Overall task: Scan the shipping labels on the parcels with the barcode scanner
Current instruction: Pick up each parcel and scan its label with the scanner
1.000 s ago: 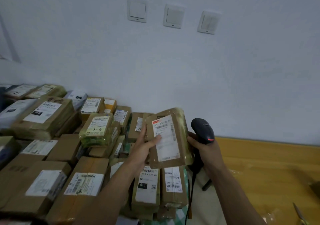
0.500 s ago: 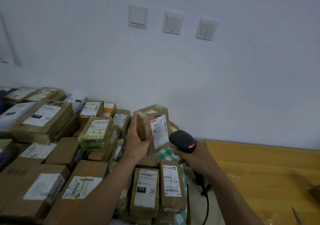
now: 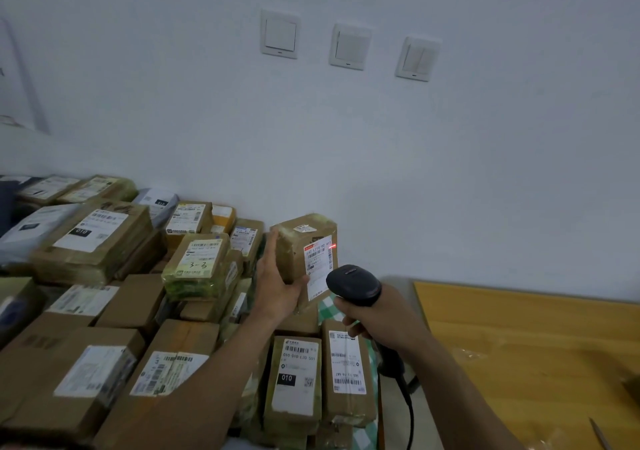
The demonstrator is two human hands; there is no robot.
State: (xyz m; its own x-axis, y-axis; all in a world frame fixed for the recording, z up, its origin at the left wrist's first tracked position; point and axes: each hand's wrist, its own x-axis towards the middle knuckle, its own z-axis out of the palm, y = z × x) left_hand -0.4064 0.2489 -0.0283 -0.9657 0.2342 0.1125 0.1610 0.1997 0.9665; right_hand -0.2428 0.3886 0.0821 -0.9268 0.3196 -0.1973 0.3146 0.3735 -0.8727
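My left hand (image 3: 275, 285) holds a small brown taped parcel (image 3: 298, 247) upright above the pile, its white shipping label (image 3: 318, 266) turned to the right. A red scan light falls on the label's upper right edge. My right hand (image 3: 375, 318) grips the black barcode scanner (image 3: 353, 285), whose head points at the label from just below and to the right. The scanner's black cable (image 3: 408, 411) hangs down from the handle.
Many labelled brown parcels (image 3: 104, 297) crowd the surface to the left and below my arms, over a green checked cloth (image 3: 329, 307). A wooden table top (image 3: 540, 356) lies at right with a thin tool (image 3: 601, 435) at its near edge. Three wall switches (image 3: 349, 46) sit above.
The parcel has been lifted and turned, its label now facing right. The scanner has swung up behind it and now casts a red light on the label.
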